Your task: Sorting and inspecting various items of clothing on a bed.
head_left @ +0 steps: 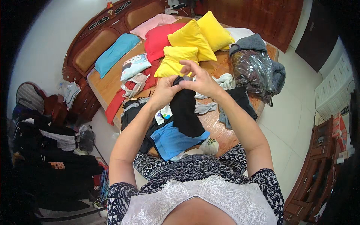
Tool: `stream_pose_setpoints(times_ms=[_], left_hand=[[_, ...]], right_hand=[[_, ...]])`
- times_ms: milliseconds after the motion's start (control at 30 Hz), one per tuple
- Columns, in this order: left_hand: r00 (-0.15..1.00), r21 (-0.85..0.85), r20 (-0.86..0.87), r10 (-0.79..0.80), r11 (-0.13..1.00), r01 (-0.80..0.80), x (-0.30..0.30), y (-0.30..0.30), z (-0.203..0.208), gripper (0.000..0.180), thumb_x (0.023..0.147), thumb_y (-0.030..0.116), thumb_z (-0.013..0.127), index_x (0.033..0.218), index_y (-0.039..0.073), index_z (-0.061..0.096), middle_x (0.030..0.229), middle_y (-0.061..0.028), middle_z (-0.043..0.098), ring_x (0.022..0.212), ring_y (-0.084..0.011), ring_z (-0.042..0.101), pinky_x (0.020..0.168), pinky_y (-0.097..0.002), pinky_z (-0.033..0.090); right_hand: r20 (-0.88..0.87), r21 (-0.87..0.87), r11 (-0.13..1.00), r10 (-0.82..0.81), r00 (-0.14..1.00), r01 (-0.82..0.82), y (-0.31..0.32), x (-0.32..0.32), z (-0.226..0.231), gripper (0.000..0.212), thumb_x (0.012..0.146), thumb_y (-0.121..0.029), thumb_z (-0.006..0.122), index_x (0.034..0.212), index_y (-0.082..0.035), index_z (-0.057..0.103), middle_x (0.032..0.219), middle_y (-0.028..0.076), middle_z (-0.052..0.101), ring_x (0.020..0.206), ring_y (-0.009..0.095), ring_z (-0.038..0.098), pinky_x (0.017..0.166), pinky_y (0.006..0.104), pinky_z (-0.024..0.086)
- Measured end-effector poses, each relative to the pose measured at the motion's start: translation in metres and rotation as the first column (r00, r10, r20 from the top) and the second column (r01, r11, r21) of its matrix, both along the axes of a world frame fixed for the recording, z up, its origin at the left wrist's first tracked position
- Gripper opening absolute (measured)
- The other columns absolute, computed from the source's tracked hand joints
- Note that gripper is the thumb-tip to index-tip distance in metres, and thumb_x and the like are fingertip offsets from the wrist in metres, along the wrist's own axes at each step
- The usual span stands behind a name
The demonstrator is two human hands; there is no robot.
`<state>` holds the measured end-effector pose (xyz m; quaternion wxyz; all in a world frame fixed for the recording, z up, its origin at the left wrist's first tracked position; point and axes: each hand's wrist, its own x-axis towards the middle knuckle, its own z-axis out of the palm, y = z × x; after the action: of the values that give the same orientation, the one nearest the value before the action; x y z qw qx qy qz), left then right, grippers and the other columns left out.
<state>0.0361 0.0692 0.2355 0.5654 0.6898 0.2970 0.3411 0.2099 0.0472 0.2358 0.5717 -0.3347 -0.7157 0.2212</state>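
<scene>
A black garment (188,112) hangs bunched at its top between my two hands, in front of my body. My left hand (165,92) pinches its gathered upper edge. My right hand (201,81) has its thumb on the same edge, with the index finger lifted away; its other fingers are partly hidden. Beneath the garment's lower end lies a blue piece of clothing (170,139). Dark clothes (137,112) lie left of it, and a small grey cloth (205,108) lies to the right.
Yellow pillows (193,39), a red pillow (159,39) and a turquoise pillow (116,54) lie on the wooden bed (98,85). A clear plastic bag with dark contents (253,69) sits at the right edge. Piled clothes (56,161) stand at the left.
</scene>
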Motion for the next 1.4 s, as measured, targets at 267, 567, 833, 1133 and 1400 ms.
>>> stream_pose_setpoints(times_ms=[267,567,833,1133,1400], left_hand=[[0.998,-0.109,0.029,-0.047,0.993,0.050,-0.009,-0.016,0.029,0.015,0.084,0.001,0.055,0.098,-0.001,0.061,0.082,0.0005,0.062,0.069,-0.0058,0.056,0.063,-0.0210,0.046],[0.988,0.042,-0.144,0.060,0.998,-0.054,-0.014,0.023,-0.028,0.014,0.082,0.001,0.058,0.095,-0.001,0.063,0.083,0.0001,0.063,0.072,-0.0066,0.057,0.067,-0.0213,0.045],[0.978,-0.062,-0.184,0.103,0.991,-0.116,-0.023,0.000,-0.033,0.017,0.085,0.006,0.056,0.099,-0.001,0.064,0.074,-0.0071,0.064,0.058,-0.0119,0.058,0.054,-0.0205,0.045],[0.797,-0.544,0.369,0.478,0.807,-0.232,-0.129,-0.070,-0.203,0.027,0.079,0.016,0.046,0.100,0.002,0.057,0.094,-0.0130,0.061,0.084,-0.0241,0.060,0.075,-0.0367,0.051],[0.475,-0.802,0.265,0.839,0.465,-0.374,-0.143,-0.110,-0.255,0.034,0.084,0.025,0.059,0.107,0.001,0.055,0.110,-0.0155,0.059,0.103,-0.0269,0.056,0.095,-0.0393,0.041]], right_hand=[[0.109,-0.663,0.699,0.446,0.889,-0.269,-0.011,0.041,-0.038,0.024,0.075,-0.020,0.070,0.088,-0.002,0.061,0.074,-0.002,0.058,0.070,0.008,0.052,0.065,0.0252,0.043],[0.092,-0.501,0.864,-0.014,0.996,0.059,-0.025,0.063,-0.087,0.019,0.079,-0.010,0.060,0.094,0.001,0.062,0.074,0.000,0.058,0.069,0.007,0.050,0.062,0.0229,0.042],[0.232,-0.068,0.933,-0.329,0.915,0.353,-0.076,0.044,-0.057,0.015,0.073,-0.006,0.059,0.088,-0.003,0.061,0.084,0.014,0.061,0.071,0.030,0.061,0.062,0.0344,0.048],[0.172,-0.452,0.841,0.408,0.897,-0.296,-0.122,-0.063,-0.177,0.026,0.076,-0.006,0.053,0.100,-0.001,0.060,0.088,0.015,0.058,0.083,0.030,0.059,0.074,0.0364,0.048],[0.082,-0.808,0.529,0.537,0.840,-0.259,-0.124,-0.061,-0.230,0.027,0.080,-0.017,0.053,0.099,0.000,0.063,0.092,0.015,0.066,0.086,0.025,0.064,0.076,0.0326,0.049]])
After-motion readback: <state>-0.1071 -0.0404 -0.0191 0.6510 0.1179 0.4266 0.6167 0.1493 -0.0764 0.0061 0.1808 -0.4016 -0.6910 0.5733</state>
